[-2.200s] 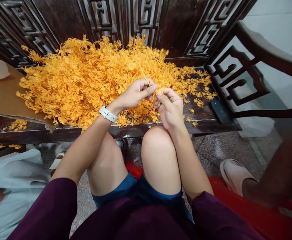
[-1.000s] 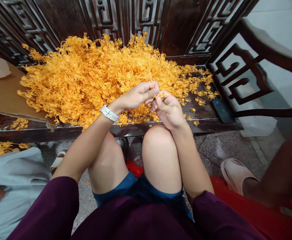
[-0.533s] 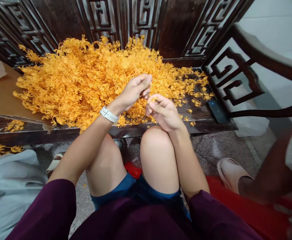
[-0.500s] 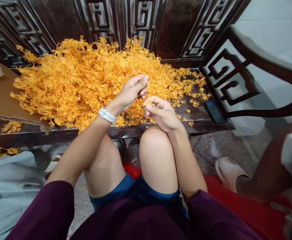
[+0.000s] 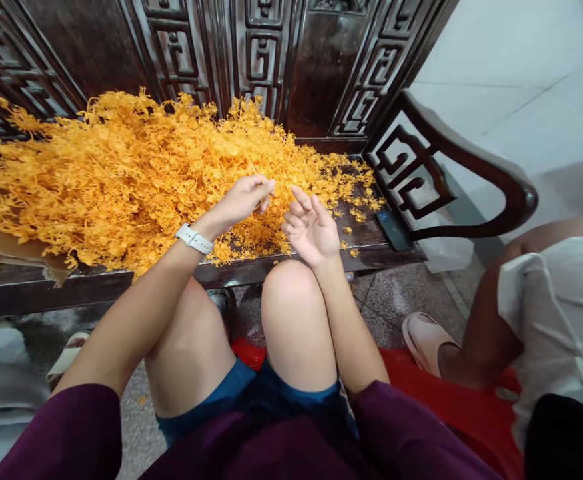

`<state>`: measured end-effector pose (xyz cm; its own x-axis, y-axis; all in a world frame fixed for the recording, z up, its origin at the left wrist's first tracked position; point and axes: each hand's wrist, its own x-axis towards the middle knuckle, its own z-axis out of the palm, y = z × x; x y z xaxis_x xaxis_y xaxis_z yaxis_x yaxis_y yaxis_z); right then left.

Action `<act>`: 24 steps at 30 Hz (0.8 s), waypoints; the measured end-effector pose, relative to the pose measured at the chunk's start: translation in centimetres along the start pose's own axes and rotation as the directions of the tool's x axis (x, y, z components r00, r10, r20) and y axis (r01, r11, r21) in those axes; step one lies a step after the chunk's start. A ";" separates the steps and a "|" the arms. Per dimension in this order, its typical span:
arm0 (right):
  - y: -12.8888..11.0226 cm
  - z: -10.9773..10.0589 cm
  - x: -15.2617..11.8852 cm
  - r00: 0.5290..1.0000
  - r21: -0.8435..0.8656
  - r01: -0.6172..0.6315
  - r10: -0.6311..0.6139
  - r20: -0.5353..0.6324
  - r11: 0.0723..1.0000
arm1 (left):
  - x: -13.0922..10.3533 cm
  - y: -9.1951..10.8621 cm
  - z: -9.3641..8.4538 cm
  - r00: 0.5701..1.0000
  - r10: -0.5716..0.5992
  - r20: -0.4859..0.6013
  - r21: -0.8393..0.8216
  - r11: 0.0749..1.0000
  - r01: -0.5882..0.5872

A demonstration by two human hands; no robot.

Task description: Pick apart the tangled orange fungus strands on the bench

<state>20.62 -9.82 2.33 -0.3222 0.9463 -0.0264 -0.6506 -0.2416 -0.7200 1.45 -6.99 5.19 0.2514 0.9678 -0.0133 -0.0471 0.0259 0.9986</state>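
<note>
A large heap of orange artificial flowers with thin stems lies on the dark wooden bench. Over the heap's front right part is my left hand, a pale watch on its wrist. Its thumb and fingers are pressed together, and what they pinch, if anything, is too small to name. Close to its right, above my knee, my right hand is turned palm up with its fingers apart and holds nothing. Loose flower heads are scattered to the right of the heap.
A dark phone lies at the bench's right end beside the carved armrest. Cardboard rests at the left. Another person's leg and pink slipper are at the right; another person sits at the left.
My right hand has opened and the orange piece in its fingers is gone. The hands have moved slightly apart. The view has shifted to the right.
</note>
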 end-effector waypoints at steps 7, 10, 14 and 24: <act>1.2 -0.1 0.4 0.963 -0.154 0.104 -0.138 -0.233 0.983 | 0.5 -1.7 -0.4 0.889 -0.037 0.456 0.268 0.958 -0.097; 1.6 -0.1 0.6 0.944 -0.250 0.121 -0.190 -0.271 0.961 | 0.6 -1.8 -0.6 0.827 -0.025 0.561 0.374 0.899 -0.227; 1.5 0.0 0.7 0.936 -0.205 0.065 -0.131 -0.326 0.977 | 0.6 -1.6 -0.9 0.753 -0.047 0.656 0.357 0.899 -0.255; 1.4 -0.9 0.9 0.890 -0.116 0.182 -0.213 -0.402 0.976 | 0.7 -1.7 -2.0 0.768 -0.143 0.624 0.474 0.851 -0.226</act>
<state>20.07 -9.12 0.70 0.1286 0.9805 -0.1487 -0.6144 -0.0389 -0.7880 -0.26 -5.82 3.33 0.8029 0.5838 -0.1205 0.3611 -0.3156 0.8775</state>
